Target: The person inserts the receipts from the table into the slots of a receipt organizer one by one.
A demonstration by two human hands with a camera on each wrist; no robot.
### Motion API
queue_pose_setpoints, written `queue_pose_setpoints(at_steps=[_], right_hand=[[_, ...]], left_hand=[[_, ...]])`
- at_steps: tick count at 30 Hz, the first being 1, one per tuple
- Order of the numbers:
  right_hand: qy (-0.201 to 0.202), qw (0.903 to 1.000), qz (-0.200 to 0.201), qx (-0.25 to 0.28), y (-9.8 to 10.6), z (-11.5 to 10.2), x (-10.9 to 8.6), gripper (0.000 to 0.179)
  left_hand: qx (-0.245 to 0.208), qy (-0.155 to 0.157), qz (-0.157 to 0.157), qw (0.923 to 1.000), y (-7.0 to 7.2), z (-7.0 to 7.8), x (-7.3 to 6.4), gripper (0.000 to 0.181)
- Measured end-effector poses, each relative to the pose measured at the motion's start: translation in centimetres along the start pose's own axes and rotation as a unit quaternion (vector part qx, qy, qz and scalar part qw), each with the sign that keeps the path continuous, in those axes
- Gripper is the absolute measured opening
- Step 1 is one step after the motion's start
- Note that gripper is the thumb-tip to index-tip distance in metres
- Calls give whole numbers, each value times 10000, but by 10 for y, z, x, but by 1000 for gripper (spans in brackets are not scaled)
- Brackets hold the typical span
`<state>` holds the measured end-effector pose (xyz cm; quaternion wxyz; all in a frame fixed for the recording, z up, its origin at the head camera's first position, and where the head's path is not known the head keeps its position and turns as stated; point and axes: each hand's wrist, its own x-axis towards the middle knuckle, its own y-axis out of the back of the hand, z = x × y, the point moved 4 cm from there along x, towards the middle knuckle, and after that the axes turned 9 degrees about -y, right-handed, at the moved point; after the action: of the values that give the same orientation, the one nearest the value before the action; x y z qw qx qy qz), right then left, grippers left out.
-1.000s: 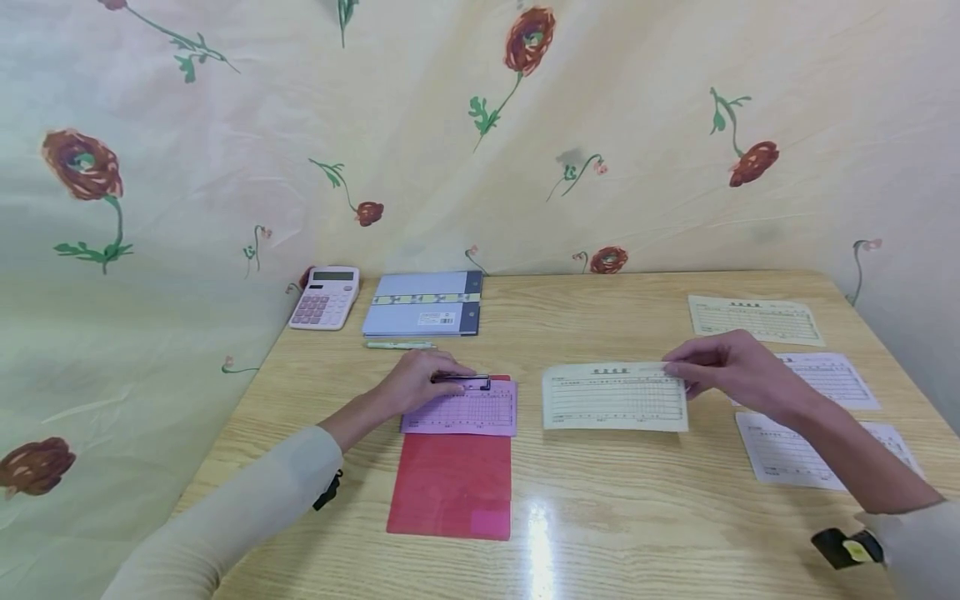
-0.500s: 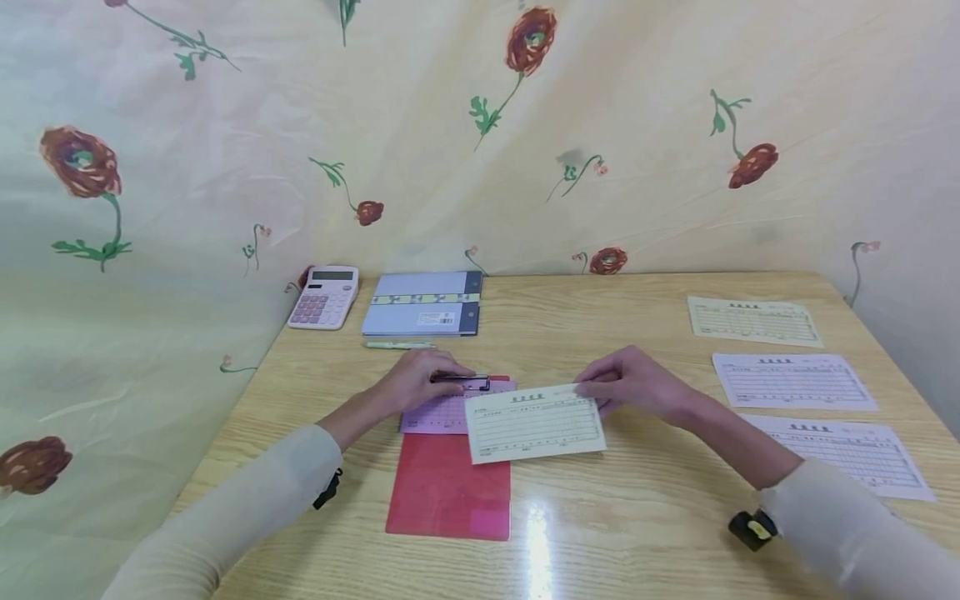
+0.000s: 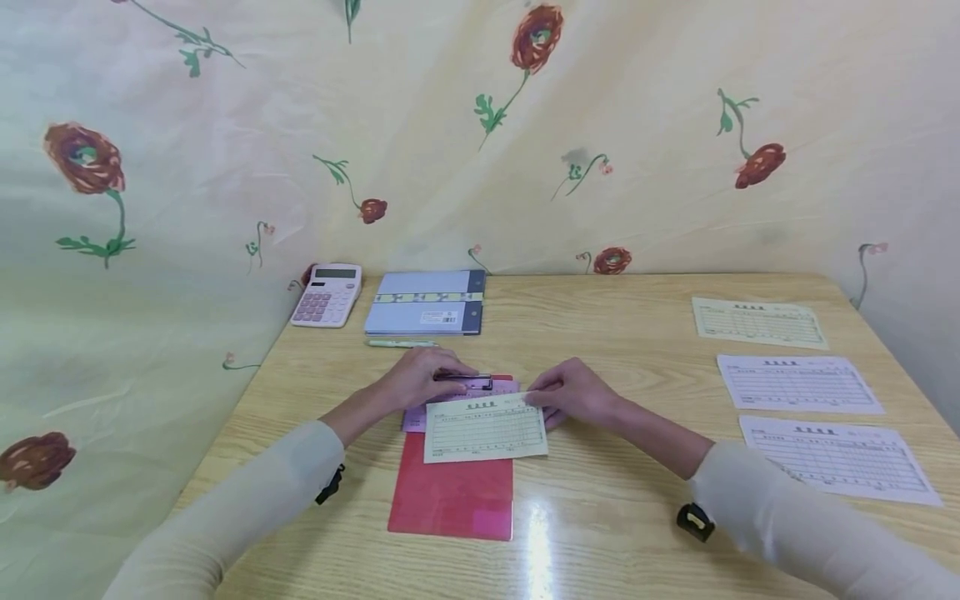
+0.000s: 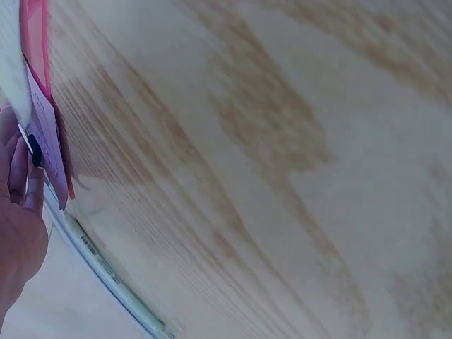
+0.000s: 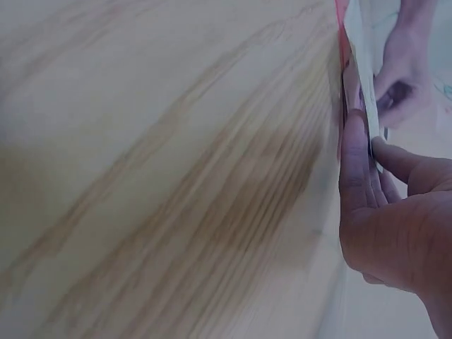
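My left hand (image 3: 422, 382) grips the metal clip (image 3: 474, 382) at the top of a red clipboard (image 3: 450, 500). Under that clip lies a purple form slip (image 3: 414, 419), partly covered. With thumb and fingers, my right hand (image 3: 573, 392) pinches the upper right corner of a pale green form slip (image 3: 486, 433), which overlaps the purple slip and the board in the head view. In the right wrist view, the thumb (image 5: 395, 159) lies on one side of the paper and the fingers on the other. The left wrist view shows the fingers by the clip's dark edge (image 4: 34, 150).
On the right of the wooden table (image 3: 615, 517) lie a pale green slip (image 3: 759, 323) and two white slips (image 3: 798, 383). A pink calculator (image 3: 327, 296), a blue notebook (image 3: 423, 304) and a pen (image 3: 401, 343) sit at the back left. A floral cloth hangs behind.
My right hand has carried the pale green slip leftward from the table's right side until it overlaps the purple slip on the clipboard. My left hand has stayed at the clip.
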<state>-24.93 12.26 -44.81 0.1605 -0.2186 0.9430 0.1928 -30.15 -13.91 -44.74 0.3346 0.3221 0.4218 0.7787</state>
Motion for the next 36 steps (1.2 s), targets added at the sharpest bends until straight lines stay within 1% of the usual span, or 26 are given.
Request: queue_pose_setpoints(at_steps=[5, 12, 15, 18, 22, 29, 32, 36], right_hand=[[-60, 9999, 120, 60, -11, -5, 7, 21], [-221, 9996, 195, 35, -18, -16, 19, 21], [-292, 9994, 195, 77, -20, -19, 22, 19], [-393, 9990, 219, 67, -23, -19, 24, 19], [-493, 9982, 324, 124, -25, -17, 25, 19], [-537, 9973, 425, 248, -26, -15, 26, 20], [-532, 9975, 404, 213, -27, -15, 26, 19], [-559, 9976, 350, 203, -28, -14, 28, 18]], left_hand=[[104, -150, -17, 9998, 1, 0, 1, 29], [334, -183, -237, 9990, 3, -1, 4, 29], [353, -313, -318, 9984, 3, 0, 5, 27], [349, -473, -365, 9976, 3, 1, 7, 27], [389, -648, -332, 9966, 4, 2, 9, 25], [675, -899, -366, 9930, 6, 7, 11, 23], [759, -972, -416, 9915, 7, 10, 11, 22], [828, -981, -491, 9905, 7, 10, 11, 23]])
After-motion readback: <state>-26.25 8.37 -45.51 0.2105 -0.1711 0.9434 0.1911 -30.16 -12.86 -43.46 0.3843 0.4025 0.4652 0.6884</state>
